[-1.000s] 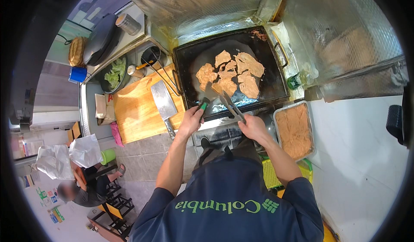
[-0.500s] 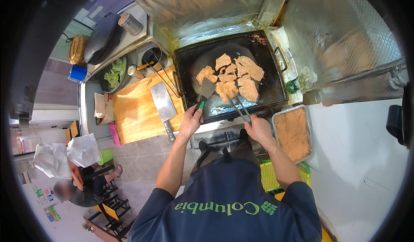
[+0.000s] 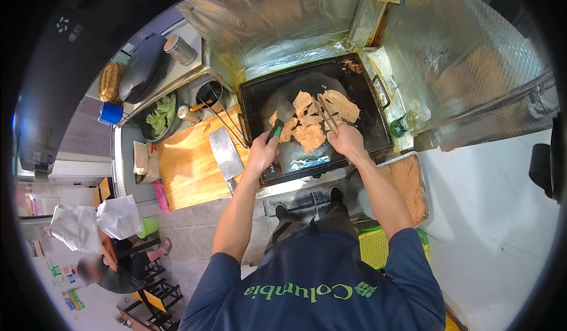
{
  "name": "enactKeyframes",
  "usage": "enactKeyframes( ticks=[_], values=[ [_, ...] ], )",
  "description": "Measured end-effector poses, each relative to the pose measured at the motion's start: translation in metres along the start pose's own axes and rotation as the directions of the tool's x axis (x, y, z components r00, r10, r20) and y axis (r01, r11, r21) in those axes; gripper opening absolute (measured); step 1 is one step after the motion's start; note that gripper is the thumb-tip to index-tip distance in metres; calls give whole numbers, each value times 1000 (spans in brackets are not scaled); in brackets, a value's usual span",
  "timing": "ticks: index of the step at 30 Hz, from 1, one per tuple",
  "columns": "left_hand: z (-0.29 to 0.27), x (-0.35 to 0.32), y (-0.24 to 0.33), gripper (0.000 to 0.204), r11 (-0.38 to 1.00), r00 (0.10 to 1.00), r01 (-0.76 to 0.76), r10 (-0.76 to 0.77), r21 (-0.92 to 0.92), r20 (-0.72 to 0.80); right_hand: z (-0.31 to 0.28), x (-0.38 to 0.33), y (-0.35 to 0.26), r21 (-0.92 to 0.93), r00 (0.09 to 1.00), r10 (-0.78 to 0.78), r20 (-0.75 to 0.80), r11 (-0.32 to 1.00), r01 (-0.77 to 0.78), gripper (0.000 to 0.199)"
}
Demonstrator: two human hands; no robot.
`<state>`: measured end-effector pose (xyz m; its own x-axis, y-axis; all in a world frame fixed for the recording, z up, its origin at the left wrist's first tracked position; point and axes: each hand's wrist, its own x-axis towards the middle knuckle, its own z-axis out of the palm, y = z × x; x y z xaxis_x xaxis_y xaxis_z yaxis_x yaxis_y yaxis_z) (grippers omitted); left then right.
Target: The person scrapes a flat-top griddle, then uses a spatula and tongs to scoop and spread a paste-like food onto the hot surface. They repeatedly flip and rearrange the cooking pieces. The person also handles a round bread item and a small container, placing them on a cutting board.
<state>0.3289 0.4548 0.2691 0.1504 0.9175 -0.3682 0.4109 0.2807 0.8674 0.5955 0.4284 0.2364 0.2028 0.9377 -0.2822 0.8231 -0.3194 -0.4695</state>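
Observation:
Several pieces of flat browned meat (image 3: 309, 137) lie close together on a black square griddle (image 3: 366, 124). My left hand (image 3: 263, 152) is closed round the green-and-black handle of a spatula (image 3: 284, 110), whose blade rests at the left side of the meat. In my right hand (image 3: 347, 141) is a pair of metal tongs (image 3: 322, 110). Its tips reach in among the far middle pieces; I cannot tell whether they pinch one. The right hand hangs over the griddle's near right part and hides some of the meat behind it.
Left of the griddle, a cleaver (image 3: 225, 152) lies on a wooden cutting board (image 3: 183, 171). Behind the board stand a bowl of lettuce (image 3: 159, 118) and a black pot (image 3: 209, 93). A tub of brownish-orange food (image 3: 407, 180) sits near my right forearm. A person (image 3: 124, 275) sits at lower left.
The tongs have moved away from the near piece to the far middle pieces, with my right hand now over the griddle. The spatula has shifted slightly along the left side of the meat.

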Motion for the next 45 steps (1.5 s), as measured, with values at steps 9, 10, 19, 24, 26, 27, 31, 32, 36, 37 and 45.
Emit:
enactKeyframes(
  ticks=[9, 10, 19, 24, 26, 27, 31, 32, 36, 37, 45],
  values=[
    [-3, -40, -5, 32, 987, 968, 147, -158, 70, 196, -15, 36, -7, -32, 994, -72, 78, 997, 74, 28],
    [-5, -42, -6, 32, 988, 975, 149, -154, 42, 159, -28, 32, -15, -51, 993, -98, 71, 994, 101, 27],
    [-12, -27, -17, 33, 992, 994, 111, -112, -64, -10, 10, 26, -9, -272, 939, -336, 69, 900, 342, 24],
    [2, 6, -11, 26, 990, 999, 15, -22, -138, -50, 4, 12, -17, -130, 982, -189, -22, 974, 184, 29],
    [6, 28, -25, 27, 998, 1000, 5, -7, -66, -30, -3, 10, -16, -150, 984, -168, 66, 973, 176, 33],
    [5, 35, -23, 27, 999, 1000, 22, -21, 43, -7, -3, 7, -11, -146, 981, -179, 72, 971, 188, 34],
    [-5, 21, -4, 32, 983, 1000, 19, -17, 181, -16, -21, -11, 14, -37, 1000, 18, -25, 999, -19, 45],
    [-6, 15, 1, 33, 984, 1000, 13, -9, 176, -22, -27, -14, 23, 4, 991, 81, -105, 997, -81, 46],
    [0, 12, -3, 30, 994, 996, 79, -75, -82, 49, -30, 2, 66, -140, 942, 301, -146, 937, -321, 58],
    [3, 11, 0, 29, 990, 993, 102, -96, -92, 65, -29, 2, 69, -177, 943, 296, -149, 931, -320, 61],
    [5, -10, -10, 26, 995, 994, 80, -85, 63, 74, -28, -24, 122, 247, 911, 379, -162, 910, -335, 79]
  ],
)
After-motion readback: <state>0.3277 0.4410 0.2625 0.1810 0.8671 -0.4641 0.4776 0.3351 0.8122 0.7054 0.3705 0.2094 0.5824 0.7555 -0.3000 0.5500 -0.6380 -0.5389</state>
